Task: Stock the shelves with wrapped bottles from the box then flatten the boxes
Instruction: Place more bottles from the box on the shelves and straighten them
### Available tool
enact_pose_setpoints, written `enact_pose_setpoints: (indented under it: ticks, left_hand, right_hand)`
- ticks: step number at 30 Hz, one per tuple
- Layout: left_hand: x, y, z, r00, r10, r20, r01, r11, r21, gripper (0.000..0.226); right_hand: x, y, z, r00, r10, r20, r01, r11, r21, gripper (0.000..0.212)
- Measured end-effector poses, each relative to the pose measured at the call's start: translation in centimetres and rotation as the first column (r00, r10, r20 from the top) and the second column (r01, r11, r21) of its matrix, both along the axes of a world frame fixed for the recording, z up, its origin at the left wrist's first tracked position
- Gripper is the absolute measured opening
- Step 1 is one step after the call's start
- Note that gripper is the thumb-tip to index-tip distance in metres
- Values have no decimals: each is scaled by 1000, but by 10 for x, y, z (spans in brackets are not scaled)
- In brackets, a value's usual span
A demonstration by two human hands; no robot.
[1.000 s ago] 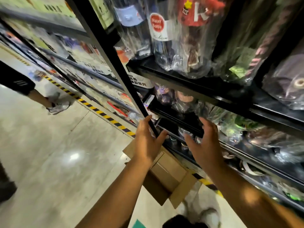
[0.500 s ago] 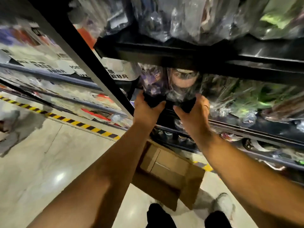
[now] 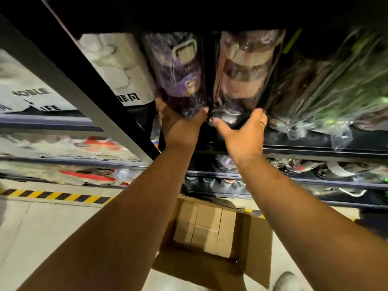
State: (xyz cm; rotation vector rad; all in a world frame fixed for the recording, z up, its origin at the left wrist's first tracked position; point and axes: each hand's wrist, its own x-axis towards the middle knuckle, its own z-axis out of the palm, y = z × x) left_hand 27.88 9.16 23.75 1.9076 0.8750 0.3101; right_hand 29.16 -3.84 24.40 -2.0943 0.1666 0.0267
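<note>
Two bottles clamped at base: left grip [image 3: 180,129] on purple bottle [image 3: 178,76], right grip [image 3: 241,135] on pink bottle [image 3: 245,74]. Push both squarely toward twelve o'clock.

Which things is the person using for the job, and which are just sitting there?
For the job: left hand gripping the purple bottle; right hand gripping the brown bottle; box.

Just there: white bag; striped tape.

The left forearm [image 3: 126,217] and right forearm [image 3: 294,206] are bare. The right hand [image 3: 243,139] wears a thin dark ring [image 3: 262,123]. A pale grey shoe [image 3: 287,281] shows near right.
</note>
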Motion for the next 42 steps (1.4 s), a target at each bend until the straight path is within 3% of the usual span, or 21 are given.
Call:
enact_pose_setpoints:
  ticks: [5, 10, 14, 19, 24, 33, 37, 40, 42]
  left_hand:
    - [6, 8, -14, 985, 4, 174, 8, 997, -70, 117]
    - [9, 9, -16, 976, 14, 217, -11, 1000, -16, 89]
    - [5, 10, -16, 972, 14, 234, -8, 1000, -26, 69]
    - [-11, 8, -19, 960, 22, 279, -25, 1000, 8, 84]
    - [-31, 6, -25, 969, 18, 246, -23, 1000, 17, 85]
    - [-40, 4, -29, 989, -34, 144, 22, 996, 82, 96]
    - [-60, -2, -28, 982, -69, 176, 45, 989, 140, 95]
    - [-90, -28, -32, 963, -66, 263, 57, 997, 45, 86]
    - [-113, -52, -37, 962, -91, 258, 91, 996, 13, 83]
  right_hand:
    - [15, 12, -12, 991, -132, 4, 132, 988, 76, 78]
    - [25, 16, -18, 980, -200, -12, 200, 979, 36, 75]
    - [26, 20, -18, 971, -237, 4, 237, 971, 24, 60]
    - [11, 22, -20, 964, -239, 117, 229, 969, 91, 63]
    - [-9, 22, -20, 961, -231, 152, 214, 969, 125, 92]
    - [-24, 19, -26, 970, -169, 176, 162, 985, 56, 89]
    - [-31, 1, -22, 990, -59, 127, 42, 990, 133, 97]
    - [-49, -37, -22, 989, 33, 145, -50, 992, 115, 79]
    - [-55, -68, -25, 981, 12, 192, -24, 998, 56, 60]
